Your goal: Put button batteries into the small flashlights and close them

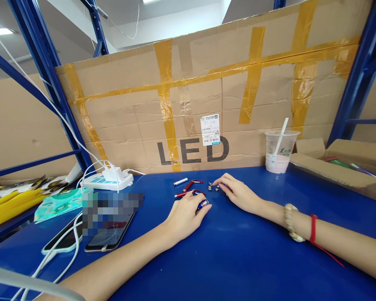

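Observation:
My left hand [188, 215] is closed around a small blue metal tube [202, 204] with a silver end, low over the table. Most of the tube is hidden by the fingers. My right hand [236, 192] reaches in from the right, fingers stretched out, its fingertips beside several tiny silver button cells [209, 187]. Whether a fingertip touches a cell I cannot tell. Just beyond the left hand lie two slim red tubes with carabiner clips, the nearer red tube [182, 195] and the farther red tube [188, 186]. Behind them is a plain silver cylinder [180, 182].
Phones, including a dark phone [111, 236], and white cables lie left near a power strip [108, 182]. A plastic cup [278, 152] with a straw and an open cardboard box [341, 175] stand right. A tall cardboard sheet [128, 125] backs the blue table [238, 259].

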{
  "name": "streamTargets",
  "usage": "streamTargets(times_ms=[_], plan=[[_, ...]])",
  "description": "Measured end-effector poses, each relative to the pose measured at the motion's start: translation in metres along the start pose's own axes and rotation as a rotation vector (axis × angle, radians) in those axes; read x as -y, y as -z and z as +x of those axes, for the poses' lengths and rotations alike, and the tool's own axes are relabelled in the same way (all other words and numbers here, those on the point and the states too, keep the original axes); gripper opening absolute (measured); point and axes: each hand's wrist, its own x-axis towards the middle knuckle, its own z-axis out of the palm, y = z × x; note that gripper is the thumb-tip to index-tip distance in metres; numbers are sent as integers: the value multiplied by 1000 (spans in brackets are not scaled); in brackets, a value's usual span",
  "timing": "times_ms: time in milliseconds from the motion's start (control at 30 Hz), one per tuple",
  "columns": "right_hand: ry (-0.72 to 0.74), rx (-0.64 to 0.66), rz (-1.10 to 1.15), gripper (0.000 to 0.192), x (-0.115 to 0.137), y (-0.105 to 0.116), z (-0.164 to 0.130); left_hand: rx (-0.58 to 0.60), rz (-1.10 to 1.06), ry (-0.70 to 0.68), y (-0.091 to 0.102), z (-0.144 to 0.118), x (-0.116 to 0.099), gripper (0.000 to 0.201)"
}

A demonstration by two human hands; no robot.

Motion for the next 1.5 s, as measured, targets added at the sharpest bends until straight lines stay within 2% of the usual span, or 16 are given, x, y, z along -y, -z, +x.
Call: streamTargets(times_ms=[300,1167,1500], plan=[[55,-19,8,28,0,0,0,3,3,3,-1,0,1,25],[42,9,-6,26,2,2,0,20,4,0,0,0,0,27],[24,-41,-8,29,2,1,-1,14,4,22,-1,0,1,25]])
